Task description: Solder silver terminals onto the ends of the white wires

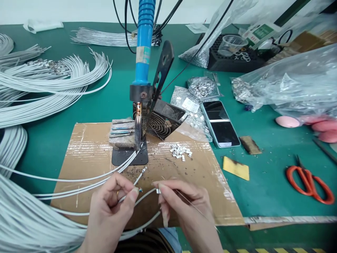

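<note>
My left hand (112, 205) pinches the end of a thin white cable (79, 189) above a taped cardboard sheet (86, 147). My right hand (184, 203) pinches a tiny metal terminal (158, 191) beside that cable end and also has a thin solder wire (195, 207) running under its fingers. Several more white cables lie across the cardboard toward a blue-handled soldering iron (143, 52) clamped upright in a black stand (130, 156). A small pile of loose metal terminals (180, 151) lies just beyond my right hand.
Big bundles of white cables (47, 80) fill the left of the green table. A phone (219, 123), bags of terminals (202, 88), a small black fan (163, 121), yellow sponge (236, 168), orange scissors (309, 182) and pink objects (287, 121) lie to the right.
</note>
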`<state>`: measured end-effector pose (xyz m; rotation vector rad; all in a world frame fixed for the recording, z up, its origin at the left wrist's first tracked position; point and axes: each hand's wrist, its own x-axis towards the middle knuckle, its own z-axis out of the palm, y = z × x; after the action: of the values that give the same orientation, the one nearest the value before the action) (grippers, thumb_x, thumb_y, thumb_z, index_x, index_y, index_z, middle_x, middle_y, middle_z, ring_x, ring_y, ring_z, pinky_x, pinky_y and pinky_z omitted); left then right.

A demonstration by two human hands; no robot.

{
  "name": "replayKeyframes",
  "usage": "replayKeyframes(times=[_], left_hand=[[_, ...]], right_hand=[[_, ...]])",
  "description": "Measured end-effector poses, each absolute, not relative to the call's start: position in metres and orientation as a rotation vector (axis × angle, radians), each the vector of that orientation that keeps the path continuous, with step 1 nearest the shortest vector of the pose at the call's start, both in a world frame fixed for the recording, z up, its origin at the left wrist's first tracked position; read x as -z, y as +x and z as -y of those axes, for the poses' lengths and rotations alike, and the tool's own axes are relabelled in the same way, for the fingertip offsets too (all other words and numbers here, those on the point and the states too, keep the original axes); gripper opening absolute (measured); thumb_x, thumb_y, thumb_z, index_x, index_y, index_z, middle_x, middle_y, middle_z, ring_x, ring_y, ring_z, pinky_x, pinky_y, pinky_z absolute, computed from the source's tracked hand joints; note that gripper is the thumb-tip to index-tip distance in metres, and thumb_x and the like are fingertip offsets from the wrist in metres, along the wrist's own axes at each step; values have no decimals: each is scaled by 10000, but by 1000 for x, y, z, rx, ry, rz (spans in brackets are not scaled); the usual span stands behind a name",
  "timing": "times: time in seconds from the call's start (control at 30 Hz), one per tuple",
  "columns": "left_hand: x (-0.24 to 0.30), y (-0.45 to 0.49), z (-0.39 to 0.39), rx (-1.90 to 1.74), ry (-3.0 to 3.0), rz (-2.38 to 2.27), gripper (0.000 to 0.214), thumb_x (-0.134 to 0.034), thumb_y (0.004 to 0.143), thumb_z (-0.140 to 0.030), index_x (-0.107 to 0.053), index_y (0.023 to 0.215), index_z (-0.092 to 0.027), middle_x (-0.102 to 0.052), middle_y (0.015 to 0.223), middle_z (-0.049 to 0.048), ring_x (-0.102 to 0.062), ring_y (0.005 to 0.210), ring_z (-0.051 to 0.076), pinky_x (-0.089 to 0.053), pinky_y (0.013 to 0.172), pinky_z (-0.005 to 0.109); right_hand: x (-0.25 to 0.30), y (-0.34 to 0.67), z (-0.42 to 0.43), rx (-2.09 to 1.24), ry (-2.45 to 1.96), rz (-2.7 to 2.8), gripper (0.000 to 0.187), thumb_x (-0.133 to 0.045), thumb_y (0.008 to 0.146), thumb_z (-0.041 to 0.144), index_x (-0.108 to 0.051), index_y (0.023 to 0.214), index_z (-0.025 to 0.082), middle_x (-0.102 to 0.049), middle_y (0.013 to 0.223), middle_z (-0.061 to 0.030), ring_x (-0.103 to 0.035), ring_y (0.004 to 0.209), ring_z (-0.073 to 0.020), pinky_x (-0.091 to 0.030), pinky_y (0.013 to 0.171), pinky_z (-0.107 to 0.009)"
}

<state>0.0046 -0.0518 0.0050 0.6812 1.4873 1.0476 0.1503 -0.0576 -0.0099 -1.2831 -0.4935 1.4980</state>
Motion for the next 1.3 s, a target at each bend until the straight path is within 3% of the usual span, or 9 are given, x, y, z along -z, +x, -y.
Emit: replayKeyframes(times=[0.13, 0.33, 0.47, 0.77, 1.13, 1.2, 1.3], left_hand=[[-5, 4, 53, -1019, 655, -1486, 240, -875, 649, -239, -644, 644, -175, -538, 517, -69, -437, 477, 59, -357, 475, 137], [-4, 4, 55, -1104, 697, -1458, 175, -886, 666, -204, -712, 656, -189, -747, 720, 3, -707, 656, 116, -557, 639, 135], [-6, 6, 55, -1101, 713, -1479, 168, -882, 683, -221, -719, 643, -203, -738, 752, -4, -732, 683, 126, -586, 667, 142], [-2, 6, 56, -1151, 823, -1479, 127, -835, 737, -192, -738, 658, -215, -736, 769, -1, -736, 680, 118, -586, 664, 128], [0, 8, 55, -1159, 837, -1491, 132, -820, 731, -149, -722, 665, -208, -728, 791, 9, -736, 708, 129, -591, 691, 146], [-1, 9, 54, -1137, 858, -1496, 133, -821, 717, -151, -714, 658, -204, -727, 772, 11, -729, 712, 132, -581, 683, 146], [-2, 9, 51, -1102, 871, -1532, 132, -810, 714, -166, -703, 647, -203, -729, 767, 11, -712, 688, 121, -555, 646, 135]], right_hand=[[13, 148, 57, -1517, -1253, 470, 246, -962, 699, 432, -871, 770, 215, -678, 573, 10, -562, 406, -66, -512, 408, -156], [17, 147, 58, -1542, -1226, 586, 182, -902, 797, 388, -852, 762, 216, -676, 620, 3, -597, 473, -80, -542, 470, -165], [18, 149, 55, -1460, -1189, 807, 89, -841, 867, 342, -893, 850, 271, -695, 767, -20, -603, 517, -79, -531, 484, -175], [16, 143, 58, -1227, -1298, 1025, 157, -796, 888, 252, -895, 957, 351, -698, 754, -20, -544, 557, -116, -481, 513, -228], [21, 141, 63, -1028, -1305, 1151, 204, -771, 923, 211, -873, 1019, 359, -734, 829, -12, -682, 699, -144, -550, 607, -222], [22, 141, 66, -990, -1314, 1171, 192, -689, 989, 265, -850, 1077, 321, -715, 882, -32, -671, 723, -154, -555, 632, -243], [24, 142, 70, -962, -1399, 1176, 347, -467, 1093, 365, -778, 1214, 267, -656, 931, -58, -601, 687, -159, -521, 625, -282]])
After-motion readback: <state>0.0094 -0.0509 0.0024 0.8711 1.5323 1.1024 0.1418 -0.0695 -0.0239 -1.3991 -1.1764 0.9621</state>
